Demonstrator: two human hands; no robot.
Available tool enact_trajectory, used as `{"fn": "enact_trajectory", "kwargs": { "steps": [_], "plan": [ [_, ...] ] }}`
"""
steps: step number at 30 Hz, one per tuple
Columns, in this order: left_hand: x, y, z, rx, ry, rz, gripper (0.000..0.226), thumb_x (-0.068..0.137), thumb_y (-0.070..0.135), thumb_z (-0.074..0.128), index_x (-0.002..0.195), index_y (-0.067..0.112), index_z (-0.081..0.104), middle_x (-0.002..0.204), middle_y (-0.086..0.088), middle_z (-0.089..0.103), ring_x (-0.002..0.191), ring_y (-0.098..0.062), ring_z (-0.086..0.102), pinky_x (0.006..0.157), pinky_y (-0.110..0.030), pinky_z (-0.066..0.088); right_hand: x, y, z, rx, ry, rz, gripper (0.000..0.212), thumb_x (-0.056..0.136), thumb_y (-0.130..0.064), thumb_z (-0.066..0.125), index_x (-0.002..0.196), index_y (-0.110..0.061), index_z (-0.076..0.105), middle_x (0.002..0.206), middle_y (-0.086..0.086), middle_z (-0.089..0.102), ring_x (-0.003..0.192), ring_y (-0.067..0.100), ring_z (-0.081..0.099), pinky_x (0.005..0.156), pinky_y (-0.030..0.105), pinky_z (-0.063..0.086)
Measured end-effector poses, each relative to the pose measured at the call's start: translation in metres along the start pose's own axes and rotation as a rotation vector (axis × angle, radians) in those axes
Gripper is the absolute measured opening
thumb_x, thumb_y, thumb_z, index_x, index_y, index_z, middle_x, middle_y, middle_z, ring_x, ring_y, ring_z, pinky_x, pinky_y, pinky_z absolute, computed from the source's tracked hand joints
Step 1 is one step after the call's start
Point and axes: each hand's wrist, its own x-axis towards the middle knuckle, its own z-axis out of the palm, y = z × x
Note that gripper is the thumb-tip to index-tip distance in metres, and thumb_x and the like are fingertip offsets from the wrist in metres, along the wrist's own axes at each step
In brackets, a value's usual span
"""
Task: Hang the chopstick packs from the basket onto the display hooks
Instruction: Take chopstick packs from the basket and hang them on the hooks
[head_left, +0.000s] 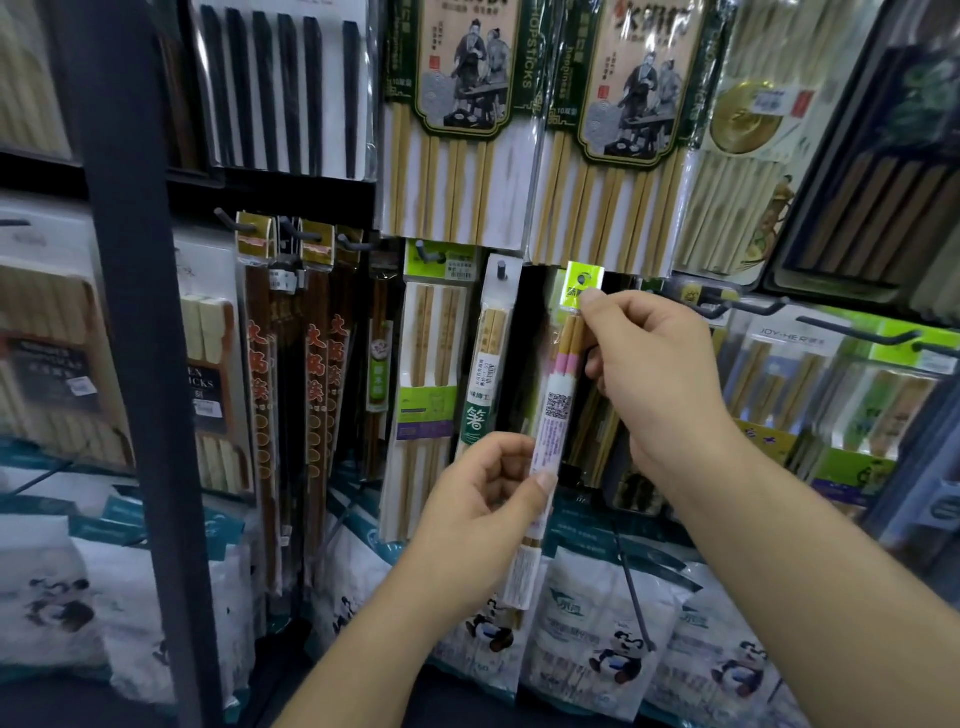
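Both grips are closed on one slim chopstick pack (559, 410). The person's right hand (654, 374) pinches it between thumb and forefinger just under its bright green header card (584, 279). The left hand (483, 504) pinches it lower down, with the thumb laid across the white label.

The pack is held close to upright in front of the lower row of a shop display, its top leaning slightly right. It is a narrow clear sleeve holding pale wooden chopsticks crossed by a pink band. The long white label carries a square code and fine print, and a white paper wrap sits near the foot. A dark spot shows in the header's round hole, but it is not clear whether a hook passes through it.

Just left, a narrow pack with a green band (485, 395) hangs from its own hook (502, 270), beside a wider green-topped pack (434, 338). Large packs printed with two seated figures (460, 104) hang above. Bare hooks (748, 307) jut out to the right. Long dark-red packs (260, 374) hang further left, behind a dark upright post (135, 312). Panda-printed bags (602, 634) line the shelf below.
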Motion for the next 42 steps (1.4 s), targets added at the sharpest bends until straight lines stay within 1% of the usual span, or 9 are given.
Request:
{"fn": "enact_trajectory", "kwargs": {
  "steps": [17,21,24,28,31,34,36,39,42],
  "plan": [
    [-0.001,-0.004,-0.001,0.072,0.005,0.022,0.025,0.087,0.043,0.07,0.11,0.034,0.069,0.101,-0.002,0.07,0.093,-0.023,0.067,0.083,-0.029,0.058,0.006,0.01,0.0,-0.091,0.005,-0.063,0.04,0.1,-0.034,0.062,0.068,-0.009,0.065,0.058,0.007,0.055,0.052,0.008,0.049,0.054,0.01,0.042],
    [-0.005,-0.005,-0.006,0.413,-0.008,0.057,0.015,0.097,0.039,0.065,0.11,0.046,0.06,0.096,0.018,0.062,0.09,-0.001,0.06,0.078,-0.02,0.052,0.001,0.02,-0.003,-0.123,0.013,-0.037,0.043,0.098,-0.039,0.063,0.061,-0.016,0.062,0.054,-0.003,0.055,0.052,0.008,0.049,0.063,0.016,0.046],
    [-0.01,-0.002,-0.01,0.789,-0.011,0.19,0.028,0.102,0.043,0.056,0.128,0.042,0.049,0.113,0.028,0.049,0.108,0.005,0.051,0.086,-0.017,0.046,-0.006,0.028,-0.009,-0.143,0.006,-0.027,0.036,0.096,-0.046,0.064,0.071,-0.02,0.069,0.071,0.009,0.068,0.054,0.007,0.052,0.059,0.024,0.051],
    [-0.01,0.003,-0.014,0.709,0.022,0.154,0.042,0.101,0.056,0.046,0.141,0.048,0.034,0.137,0.033,0.038,0.124,0.014,0.04,0.097,-0.01,0.034,-0.021,0.044,-0.02,-0.183,-0.014,-0.016,0.029,0.095,-0.046,0.064,0.075,-0.025,0.068,0.076,0.004,0.067,0.058,0.005,0.055,0.056,0.022,0.049],
    [0.002,0.01,-0.007,0.469,0.029,0.04,0.049,0.095,0.063,0.045,0.141,0.047,0.039,0.146,0.031,0.045,0.136,0.01,0.041,0.11,-0.021,0.036,-0.029,0.06,-0.022,-0.199,-0.108,0.036,0.014,0.1,-0.042,0.059,0.101,-0.034,0.069,0.091,-0.017,0.069,0.085,-0.003,0.063,0.079,0.029,0.055],
    [0.021,0.016,0.009,0.248,0.038,-0.008,0.04,0.094,0.062,0.045,0.133,0.053,0.041,0.121,0.056,0.048,0.117,0.033,0.041,0.092,0.003,0.035,-0.032,0.078,-0.019,-0.176,-0.253,0.115,0.053,0.104,-0.053,0.044,0.153,-0.033,0.041,0.153,-0.012,0.045,0.138,0.006,0.043,0.116,0.041,0.039],
    [0.034,0.017,0.019,0.174,0.037,-0.031,0.059,0.096,0.068,0.041,0.15,0.045,0.034,0.128,0.053,0.04,0.111,0.037,0.038,0.086,0.005,0.031,-0.034,0.084,-0.009,-0.045,-0.31,0.181,0.067,0.099,-0.067,0.034,0.159,-0.04,0.023,0.164,-0.016,0.025,0.147,0.003,0.027,0.122,0.036,0.025],
    [0.045,0.012,0.031,0.069,0.032,-0.146,0.082,0.092,0.077,0.035,0.163,0.04,0.017,0.147,0.026,0.034,0.126,0.011,0.038,0.084,-0.005,0.031,-0.037,0.095,0.008,0.179,-0.288,0.374,0.054,0.096,-0.073,0.027,0.146,-0.056,0.041,0.15,-0.019,0.046,0.135,-0.002,0.043,0.115,0.032,0.033],
    [0.048,0.004,0.038,-0.05,0.044,-0.194,0.066,0.104,0.06,0.033,0.164,0.035,0.018,0.146,0.024,0.035,0.103,0.03,0.049,0.072,0.002,0.04,-0.039,0.107,0.024,0.384,-0.31,0.526,0.051,0.097,-0.074,0.029,0.089,-0.056,0.075,0.104,-0.021,0.075,0.1,-0.005,0.068,0.094,0.029,0.048]
  ]
}}
